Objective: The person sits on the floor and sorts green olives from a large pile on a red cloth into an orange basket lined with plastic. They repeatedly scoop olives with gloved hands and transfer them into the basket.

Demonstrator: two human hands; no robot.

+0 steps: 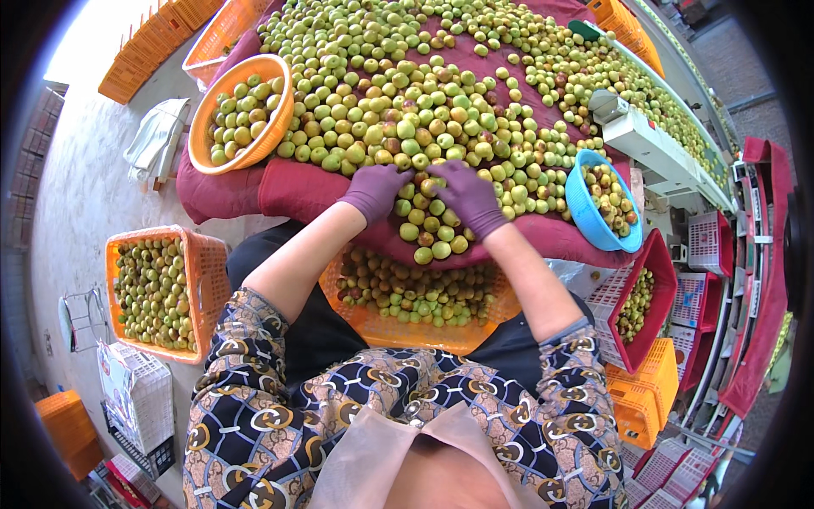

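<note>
A pile of small round green fruits with reddish-brown patches (424, 110), which look like green jujubes, covers a dark red cloth (305, 188). My left hand (376, 190), in a purple glove, rests at the pile's near edge, fingers stretched over the fruits. Facing it, my right hand (469, 195), gloved alike, has its fingers apart on the fruits, slightly blurred. Several fruits (434, 231) lie between my wrists, down to the cloth's front edge. Below that edge, between my legs, stands an orange crate (407, 337) partly filled with the same fruits.
An orange basin (287, 114) of fruits sits on the cloth at left, a blue basin (578, 208) at right. A filled orange crate (216, 284) stands on the floor left, a red-and-white crate (606, 310) right. A white machine (653, 144) runs along the right side.
</note>
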